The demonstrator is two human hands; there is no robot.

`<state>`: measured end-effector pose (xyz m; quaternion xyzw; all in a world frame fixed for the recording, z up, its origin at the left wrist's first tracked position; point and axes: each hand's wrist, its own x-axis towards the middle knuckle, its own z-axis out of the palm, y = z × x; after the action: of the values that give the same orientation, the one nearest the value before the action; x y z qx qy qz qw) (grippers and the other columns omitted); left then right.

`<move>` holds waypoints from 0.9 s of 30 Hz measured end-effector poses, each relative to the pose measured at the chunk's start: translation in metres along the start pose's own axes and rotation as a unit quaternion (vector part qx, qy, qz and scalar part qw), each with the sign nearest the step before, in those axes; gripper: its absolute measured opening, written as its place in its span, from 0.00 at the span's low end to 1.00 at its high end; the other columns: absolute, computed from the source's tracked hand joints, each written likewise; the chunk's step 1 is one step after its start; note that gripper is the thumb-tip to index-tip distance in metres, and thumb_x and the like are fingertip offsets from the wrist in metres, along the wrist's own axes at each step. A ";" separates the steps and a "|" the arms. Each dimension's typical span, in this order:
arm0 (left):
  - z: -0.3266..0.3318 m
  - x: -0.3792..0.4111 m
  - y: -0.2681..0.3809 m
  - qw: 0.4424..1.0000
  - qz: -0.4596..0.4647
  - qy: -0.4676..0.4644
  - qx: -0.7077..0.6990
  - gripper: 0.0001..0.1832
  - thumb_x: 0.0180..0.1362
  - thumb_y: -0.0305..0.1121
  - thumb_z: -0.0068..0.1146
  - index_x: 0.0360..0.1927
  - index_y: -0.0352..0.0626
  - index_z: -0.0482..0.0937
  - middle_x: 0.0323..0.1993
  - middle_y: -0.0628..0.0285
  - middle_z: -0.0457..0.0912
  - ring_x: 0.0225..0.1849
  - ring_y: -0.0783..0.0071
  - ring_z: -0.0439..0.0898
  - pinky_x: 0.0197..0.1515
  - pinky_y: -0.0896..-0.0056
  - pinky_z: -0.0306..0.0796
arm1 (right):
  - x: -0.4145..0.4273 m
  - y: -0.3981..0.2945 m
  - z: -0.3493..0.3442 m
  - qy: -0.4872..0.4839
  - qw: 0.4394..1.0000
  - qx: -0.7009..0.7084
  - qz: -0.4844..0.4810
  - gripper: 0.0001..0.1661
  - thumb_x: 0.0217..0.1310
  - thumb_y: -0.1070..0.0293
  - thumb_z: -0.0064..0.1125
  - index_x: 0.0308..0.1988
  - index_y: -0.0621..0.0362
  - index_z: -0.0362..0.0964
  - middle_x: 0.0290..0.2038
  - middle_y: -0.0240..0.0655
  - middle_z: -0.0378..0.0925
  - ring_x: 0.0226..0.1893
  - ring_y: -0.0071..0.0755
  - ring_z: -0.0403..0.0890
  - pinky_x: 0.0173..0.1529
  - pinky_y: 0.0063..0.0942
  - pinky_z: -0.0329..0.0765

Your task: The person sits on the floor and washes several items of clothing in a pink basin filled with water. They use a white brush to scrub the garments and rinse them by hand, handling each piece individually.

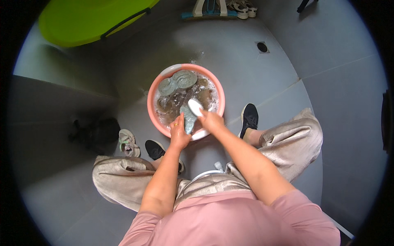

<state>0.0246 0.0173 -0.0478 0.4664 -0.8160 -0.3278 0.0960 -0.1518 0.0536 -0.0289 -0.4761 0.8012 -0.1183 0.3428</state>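
A round pink plastic basin (150, 106) with white handles stands on the floor before me, holding murky, foamy water. My left hand (180, 130) grips a wet grey-green piece of footwear, perhaps a shoe sole or slipper (188, 118), over the near part of the basin. My right hand (211, 121) holds a white scrubbing brush (195, 107) against or just above that piece; its bristles are hidden. Another grey-green molded piece (178, 82), seemingly of the same footwear, lies at the basin's far left. Brownish shapes show under the foam.
A light sneaker (128, 143) lies on the tiled floor at left, near a dark object (101, 135) in shadow. A floor drain (262, 47) is at upper right. A large green tub (92, 21) is at upper left. More shoes (243, 8) stand at the far wall.
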 end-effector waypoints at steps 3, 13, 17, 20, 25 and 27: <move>-0.004 -0.005 0.012 1.000 0.005 -0.017 -0.008 0.51 0.33 0.21 0.63 0.68 0.42 0.54 0.61 0.49 0.64 0.59 0.45 0.63 0.64 0.56 0.59 | 0.027 0.013 -0.002 0.001 0.999 -0.006 0.045 0.26 0.62 0.54 0.50 0.59 0.43 0.67 0.44 0.45 0.79 0.45 0.45 0.79 0.49 0.41 0.74; -0.008 -0.002 0.014 0.970 -0.160 0.023 -0.180 0.58 0.34 0.38 0.76 0.66 0.27 0.52 0.58 0.43 0.66 0.59 0.53 0.67 0.60 0.61 0.62 | 0.019 0.032 0.010 -0.054 0.994 0.089 0.028 0.26 0.61 0.52 0.52 0.58 0.43 0.68 0.48 0.45 0.77 0.49 0.47 0.77 0.53 0.39 0.72; 0.010 0.008 -0.025 0.940 -0.200 -0.103 -0.256 0.55 0.34 0.41 0.76 0.64 0.29 0.57 0.58 0.41 0.67 0.57 0.50 0.70 0.58 0.61 0.66 | 0.006 0.022 0.012 -0.048 0.989 0.139 0.002 0.26 0.61 0.53 0.53 0.58 0.46 0.69 0.47 0.47 0.77 0.48 0.49 0.78 0.52 0.38 0.72; 0.019 -0.001 -0.019 0.990 -0.126 0.003 -0.067 0.50 0.36 0.40 0.74 0.61 0.28 0.61 0.57 0.42 0.69 0.57 0.49 0.70 0.59 0.60 0.65 | -0.010 0.018 0.010 -0.055 0.982 0.180 -0.030 0.26 0.60 0.53 0.53 0.57 0.47 0.69 0.45 0.48 0.78 0.46 0.50 0.79 0.51 0.37 0.73; 0.017 -0.007 -0.001 0.960 -0.137 0.001 -0.245 0.41 0.40 0.32 0.70 0.59 0.31 0.63 0.56 0.41 0.69 0.59 0.46 0.67 0.61 0.57 0.61 | -0.047 -0.008 0.001 -0.046 0.988 0.132 -0.070 0.27 0.59 0.53 0.54 0.58 0.43 0.69 0.44 0.49 0.78 0.45 0.51 0.79 0.51 0.39 0.73; 0.024 -0.012 -0.006 0.977 -0.096 0.007 -0.193 0.41 0.41 0.30 0.69 0.59 0.31 0.62 0.56 0.41 0.69 0.59 0.45 0.67 0.62 0.56 0.61 | -0.035 -0.010 -0.007 -0.039 0.993 0.090 -0.073 0.27 0.59 0.52 0.53 0.58 0.41 0.69 0.43 0.50 0.78 0.45 0.51 0.79 0.50 0.40 0.74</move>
<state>0.0241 0.0356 -0.0685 0.5175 -0.6883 -0.4832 0.1579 -0.1383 0.0770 -0.0032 -0.5048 0.7366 -0.1960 0.4052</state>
